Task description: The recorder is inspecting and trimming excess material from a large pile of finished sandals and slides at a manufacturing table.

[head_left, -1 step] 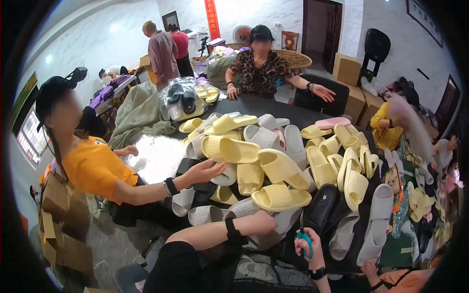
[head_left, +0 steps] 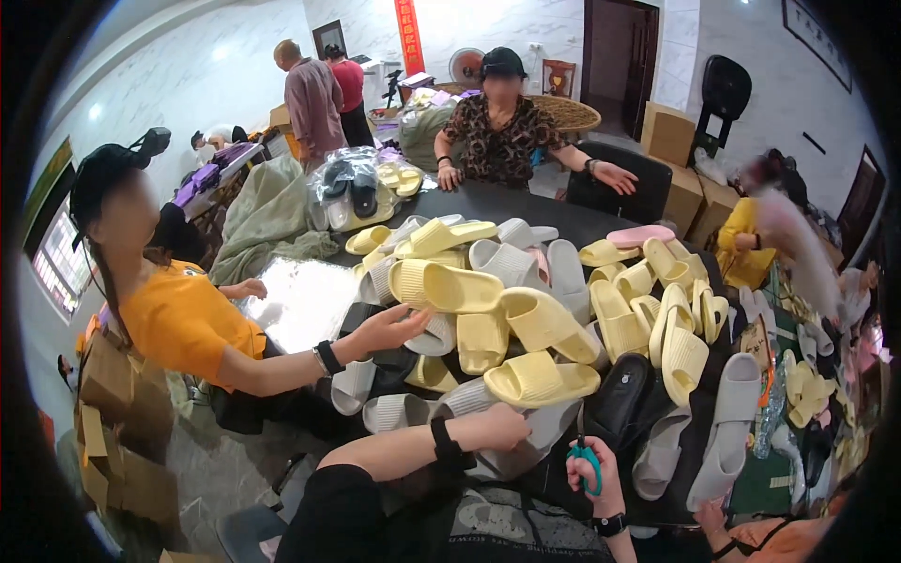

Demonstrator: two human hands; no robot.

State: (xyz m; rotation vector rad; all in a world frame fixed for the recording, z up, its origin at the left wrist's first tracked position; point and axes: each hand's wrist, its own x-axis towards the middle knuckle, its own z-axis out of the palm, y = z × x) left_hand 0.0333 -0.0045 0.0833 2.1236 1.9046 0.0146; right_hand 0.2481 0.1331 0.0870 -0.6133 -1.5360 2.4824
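While hands grip scissors [head_left: 587, 462] and a grey slipper [head_left: 526, 441], a red banner [head_left: 409, 36] hangs behind.

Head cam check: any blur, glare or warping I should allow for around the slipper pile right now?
Head view: slipper pile sharp and evenly lit; glare on the clear plastic sheet; motion blur on the person in yellow at right; fisheye bends the edges, with a black rim.

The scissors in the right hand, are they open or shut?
Cannot tell. The right hand grips the teal-handled scissors with the blade end pointing up, too thin and blurred among the slippers to judge.
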